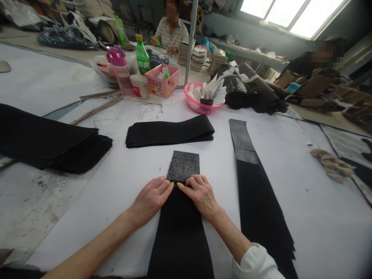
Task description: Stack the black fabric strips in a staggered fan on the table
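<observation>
A long black fabric strip (181,232) lies in front of me, running off the near edge of the view. Its far end is a speckled grey patch (184,164). My left hand (152,197) pinches the strip's left edge just below that patch. Opposite it, my right hand (200,193) has its fingers closed on the strip near the right edge, thumb pointing inward. Both hands rest low on the table, their thumbs close together. To the right lies a stack of similar black strips (258,205) with grey far ends. Beyond my hands is a folded black strip bundle (168,133).
A thick pile of black pieces (43,135) lies at left on the white table (116,217). Farther back stand a pink basin (205,104) of papers, a pink box (162,81) and a green bottle (142,56). A crumpled cloth (333,164) lies right. Two people sit beyond.
</observation>
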A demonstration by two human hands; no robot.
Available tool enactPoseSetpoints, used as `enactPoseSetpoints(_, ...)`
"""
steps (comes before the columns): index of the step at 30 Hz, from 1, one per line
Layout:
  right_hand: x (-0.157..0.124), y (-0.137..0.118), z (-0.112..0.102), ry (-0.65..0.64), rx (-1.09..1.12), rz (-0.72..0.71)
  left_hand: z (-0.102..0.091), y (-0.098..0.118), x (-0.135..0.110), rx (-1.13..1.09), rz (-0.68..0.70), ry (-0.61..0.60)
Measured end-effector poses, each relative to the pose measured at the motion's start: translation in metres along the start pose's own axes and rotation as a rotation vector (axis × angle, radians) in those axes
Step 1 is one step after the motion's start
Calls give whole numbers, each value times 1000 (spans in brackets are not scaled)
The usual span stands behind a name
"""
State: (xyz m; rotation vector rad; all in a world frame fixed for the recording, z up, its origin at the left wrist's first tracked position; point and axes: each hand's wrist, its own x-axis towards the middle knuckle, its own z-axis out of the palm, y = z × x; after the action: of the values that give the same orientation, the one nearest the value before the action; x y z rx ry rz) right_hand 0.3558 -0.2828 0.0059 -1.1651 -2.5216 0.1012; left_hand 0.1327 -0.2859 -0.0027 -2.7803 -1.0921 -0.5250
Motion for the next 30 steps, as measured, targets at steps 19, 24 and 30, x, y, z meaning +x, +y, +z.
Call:
enactPoseSetpoints(19, 1, 1, 5, -23, -5, -23, 0, 3, 0, 25, 9, 2)
enactPoseSetpoints(24, 1, 0, 6, -30, -9, -31, -1, 5, 0, 65, 5, -65)
enactPoseSetpoints(30, 2, 1, 5, -5, -11, -61, -7, 7, 0, 60, -32, -186)
